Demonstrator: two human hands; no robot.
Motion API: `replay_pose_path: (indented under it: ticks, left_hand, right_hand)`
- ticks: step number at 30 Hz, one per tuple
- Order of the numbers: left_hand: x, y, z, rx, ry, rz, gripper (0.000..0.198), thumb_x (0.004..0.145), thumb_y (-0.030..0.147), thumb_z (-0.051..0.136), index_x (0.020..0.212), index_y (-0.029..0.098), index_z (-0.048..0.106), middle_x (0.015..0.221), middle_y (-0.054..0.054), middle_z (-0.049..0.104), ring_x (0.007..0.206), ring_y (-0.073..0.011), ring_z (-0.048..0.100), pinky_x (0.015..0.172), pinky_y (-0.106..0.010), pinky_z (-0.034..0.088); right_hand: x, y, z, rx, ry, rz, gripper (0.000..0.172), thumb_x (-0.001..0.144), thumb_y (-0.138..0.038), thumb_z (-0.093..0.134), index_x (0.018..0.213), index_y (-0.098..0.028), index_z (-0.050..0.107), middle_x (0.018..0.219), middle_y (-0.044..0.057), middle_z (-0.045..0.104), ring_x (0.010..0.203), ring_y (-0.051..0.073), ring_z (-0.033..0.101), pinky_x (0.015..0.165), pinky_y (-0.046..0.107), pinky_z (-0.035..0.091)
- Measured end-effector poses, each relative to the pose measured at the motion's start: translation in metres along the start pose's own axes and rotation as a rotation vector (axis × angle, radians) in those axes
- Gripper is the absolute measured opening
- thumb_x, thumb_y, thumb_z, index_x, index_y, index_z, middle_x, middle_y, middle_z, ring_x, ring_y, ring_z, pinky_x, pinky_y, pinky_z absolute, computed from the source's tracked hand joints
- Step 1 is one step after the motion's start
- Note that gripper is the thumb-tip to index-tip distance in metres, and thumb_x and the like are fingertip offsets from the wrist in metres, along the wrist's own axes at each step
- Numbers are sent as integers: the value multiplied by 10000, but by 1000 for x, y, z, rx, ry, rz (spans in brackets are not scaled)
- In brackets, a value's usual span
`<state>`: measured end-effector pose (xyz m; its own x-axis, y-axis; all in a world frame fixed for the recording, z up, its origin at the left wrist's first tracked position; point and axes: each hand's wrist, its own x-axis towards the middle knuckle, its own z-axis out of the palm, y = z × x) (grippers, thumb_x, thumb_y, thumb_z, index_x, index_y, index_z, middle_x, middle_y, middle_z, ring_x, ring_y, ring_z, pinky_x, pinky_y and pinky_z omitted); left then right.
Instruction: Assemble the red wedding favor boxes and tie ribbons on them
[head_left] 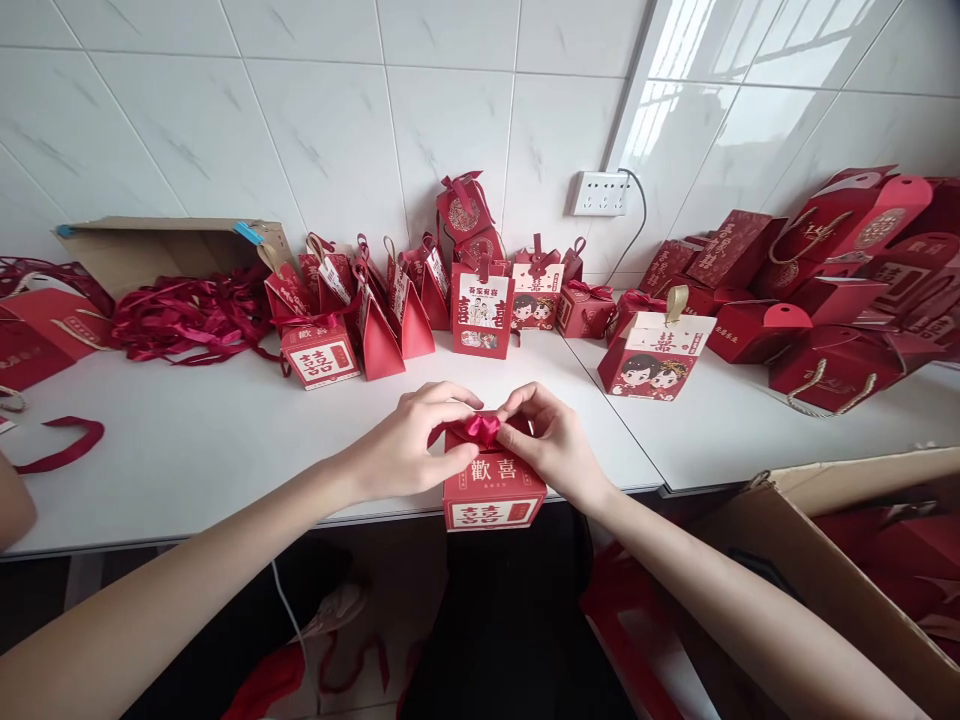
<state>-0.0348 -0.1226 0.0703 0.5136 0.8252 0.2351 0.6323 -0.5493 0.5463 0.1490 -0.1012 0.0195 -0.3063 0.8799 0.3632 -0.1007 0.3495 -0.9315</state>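
A red gift box [496, 482] with gold and cream Chinese characters sits at the table's front edge, right before me. A shiny crimson ribbon bow [482, 430] is on its top. My left hand [420, 440] is at the bow's left side, thumb and fingers closed on the ribbon. From the other side my right hand [551, 440] pinches the bow's right part between thumb and index finger. The ribbon ends under my fingers are hidden.
Finished-looking gift boxes [482, 315] stand along the tiled wall. A heap of loose ribbons [191, 315] lies before an open carton [180, 245]. More red boxes [847, 290] are piled at right, above a large cardboard box [825, 560]. Another person's arm [13, 508] shows at left.
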Motion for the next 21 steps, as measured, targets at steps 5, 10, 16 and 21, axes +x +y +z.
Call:
replay_pose_path:
  ticks: [5, 10, 16, 21]
  left_hand:
    - [1, 5, 14, -127, 124, -202, 294, 844, 403, 511, 768, 184, 691, 1211, -86, 594, 1103, -237, 572, 1015, -409, 436]
    - [4, 0, 25, -376, 122, -273, 291, 844, 390, 512, 916, 191, 711, 1250, -89, 581, 1186, -240, 535, 1039, -406, 424]
    - [4, 1, 27, -753, 43, -354, 256, 826, 336, 522, 838, 170, 716, 1327, -82, 517, 1174, -248, 551, 930, -347, 504]
    - [5, 1, 26, -891, 64, -403, 221, 797, 307, 556, 742, 163, 714, 1381, -67, 485, 1186, -261, 546, 900, -345, 518]
  right_hand:
    - [-2, -3, -1, -78, 12, -21, 237, 787, -378, 662, 791, -196, 510, 770, 5, 589, 675, 119, 534, 632, 265, 433]
    - [-2, -7, -4, -80, -19, -21, 270, 783, -423, 678, 793, -195, 532, 762, 8, 597, 682, 131, 562, 641, 270, 467]
    - [0, -8, -5, -186, -30, -63, 116, 834, -284, 602, 796, -195, 539, 743, 2, 605, 672, 132, 572, 630, 268, 476]
    - [-4, -12, -10, -379, -43, -190, 54, 863, -200, 530, 821, -194, 562, 844, 34, 629, 803, 165, 602, 742, 314, 487]
